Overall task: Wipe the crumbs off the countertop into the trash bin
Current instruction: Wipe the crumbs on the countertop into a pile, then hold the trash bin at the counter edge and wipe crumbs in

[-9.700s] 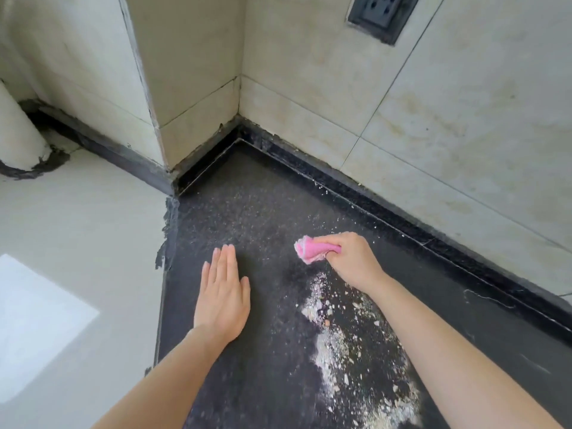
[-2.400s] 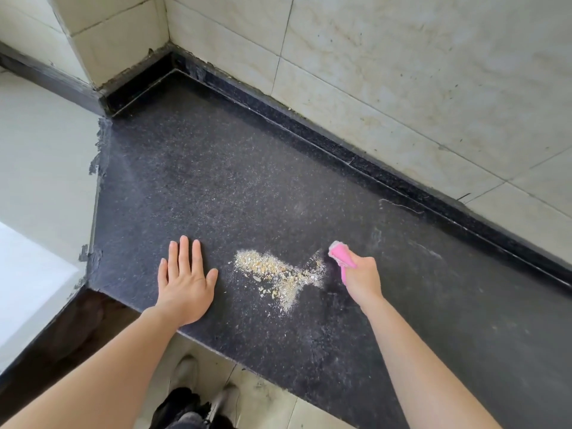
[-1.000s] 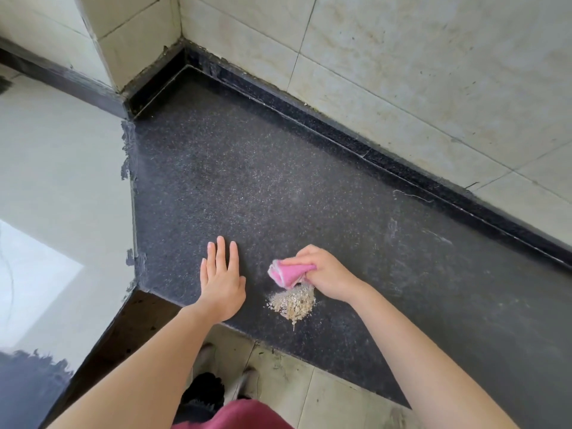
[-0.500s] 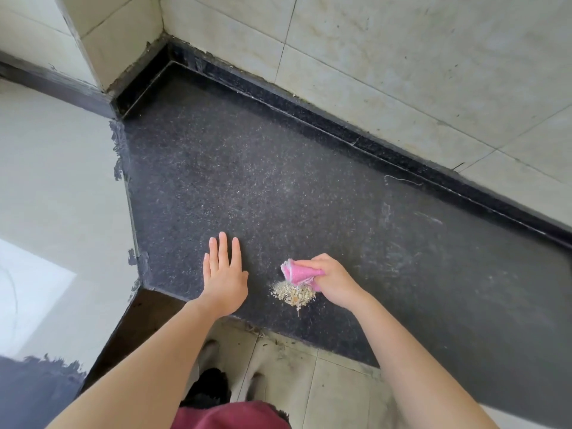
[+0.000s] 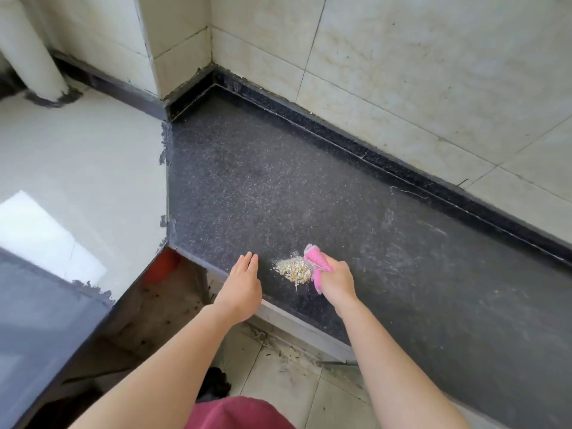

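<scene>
A small heap of pale crumbs [image 5: 294,269] lies on the dark speckled countertop [image 5: 309,187], close to its front edge. My right hand [image 5: 335,281] is shut on a pink cloth [image 5: 317,261], which touches the heap's right side. My left hand [image 5: 243,284] rests flat at the counter's front edge, just left of the heap, fingers together and holding nothing. Part of a red-orange bin [image 5: 162,264] shows below the counter's left corner, mostly hidden under the ledge.
Tiled walls [image 5: 402,72] rise behind a raised black backsplash strip [image 5: 387,156]. A pale counter section [image 5: 77,168] adjoins on the left with a white pipe [image 5: 34,57] at its back. Dirty floor tiles [image 5: 278,376] lie below the front edge.
The crumbs went from a wide scatter to one tight heap at the front edge. My left hand slid back to the edge. The view shifted, and the red-orange bin now shows.
</scene>
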Motion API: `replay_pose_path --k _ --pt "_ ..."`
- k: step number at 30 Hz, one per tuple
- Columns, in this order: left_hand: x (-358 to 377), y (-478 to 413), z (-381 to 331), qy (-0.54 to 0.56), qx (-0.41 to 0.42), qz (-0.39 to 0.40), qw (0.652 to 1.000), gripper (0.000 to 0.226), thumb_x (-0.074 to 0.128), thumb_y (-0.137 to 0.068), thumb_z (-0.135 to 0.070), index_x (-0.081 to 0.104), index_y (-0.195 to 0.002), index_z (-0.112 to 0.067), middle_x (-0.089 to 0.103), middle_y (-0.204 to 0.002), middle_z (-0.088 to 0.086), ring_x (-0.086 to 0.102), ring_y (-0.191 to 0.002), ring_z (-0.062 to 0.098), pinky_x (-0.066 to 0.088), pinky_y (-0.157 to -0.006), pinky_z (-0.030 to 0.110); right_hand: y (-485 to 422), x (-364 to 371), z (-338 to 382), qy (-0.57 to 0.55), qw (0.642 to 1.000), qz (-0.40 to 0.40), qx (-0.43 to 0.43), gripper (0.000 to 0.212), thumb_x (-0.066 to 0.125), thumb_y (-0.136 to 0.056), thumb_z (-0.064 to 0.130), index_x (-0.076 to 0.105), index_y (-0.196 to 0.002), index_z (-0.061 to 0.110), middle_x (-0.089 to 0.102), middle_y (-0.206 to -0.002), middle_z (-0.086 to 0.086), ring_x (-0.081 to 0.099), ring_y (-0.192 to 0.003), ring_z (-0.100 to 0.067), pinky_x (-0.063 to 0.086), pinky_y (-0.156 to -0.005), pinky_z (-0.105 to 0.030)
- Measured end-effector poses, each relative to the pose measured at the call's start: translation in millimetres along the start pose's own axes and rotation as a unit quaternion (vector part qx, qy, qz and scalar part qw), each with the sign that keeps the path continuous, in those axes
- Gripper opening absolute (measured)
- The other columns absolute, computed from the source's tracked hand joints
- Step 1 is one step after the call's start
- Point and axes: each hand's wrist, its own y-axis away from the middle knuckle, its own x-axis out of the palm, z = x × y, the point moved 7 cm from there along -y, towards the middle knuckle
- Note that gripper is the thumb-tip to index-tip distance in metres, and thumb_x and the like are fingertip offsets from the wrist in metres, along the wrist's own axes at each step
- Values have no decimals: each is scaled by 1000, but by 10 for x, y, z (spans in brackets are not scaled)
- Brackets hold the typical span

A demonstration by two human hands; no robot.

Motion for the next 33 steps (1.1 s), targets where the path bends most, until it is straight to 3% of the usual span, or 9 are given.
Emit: replay_pose_path --k 5,9,14,17,21,29,33 --pt "-39 673 -154 14 -19 -112 993 55 30 -100 -14 13 -152 -7 9 -160 10 5 -148 25 10 -120 35 481 -176 174 0 991 -26 -134 54 40 -89 8 52 -45 38 42 -77 -11 43 -64 -23 31 -58 -26" --pt "141 1636 -188 55 -64 -219 972 54 37 -95 -13 29 -148 -8 27 -154 11 21 -143 29 22 -116 37 1206 26 132 45 969 55 -237 41 41 -86 8 49 -54 33 48 -74 -10 44 -64 -21 34 -59 -26" --pt "643 2872 30 107 -176 -270 941 53 38 -94 -16 34 -146 -14 24 -155 11 23 -142 28 23 -115 37 2229 545 -182 109 931 193 -290 29 42 -76 3 69 -74 10 52 -52 -7 48 -56 -22 43 -60 -31" --pt "937 3637 276 141 -245 -282 917 51 38 -94 -15 37 -144 -12 27 -154 12 25 -140 28 22 -114 34 2836 910 -418 148 908 259 -293 22 43 -70 2 61 -63 9 52 -52 -6 47 -50 -20 42 -54 -25" --pt "1445 4807 708 189 -340 -307 868 50 40 -92 -14 41 -141 -9 33 -149 12 30 -137 29 25 -114 35 3826 1553 -822 224 847 369 -308 28 43 -67 -4 68 -79 1 57 -57 -6 52 -54 -20 47 -58 -28" --pt "2465 6872 1531 279 -470 -363 755 48 41 -91 -14 45 -139 -10 37 -147 13 33 -136 29 25 -114 35 5700 2690 -1544 341 721 468 -379 29 46 -67 3 72 -78 3 64 -56 -6 55 -49 -11 43 -53 -22" --pt "3101 7942 1978 315 -515 -380 701 45 44 -92 -13 48 -136 -10 40 -145 14 36 -134 29 27 -112 33 6757 3248 -2046 353 683 503 -395 21 47 -65 13 67 -60 12 57 -43 6 51 -43 -8 40 -47 -15"
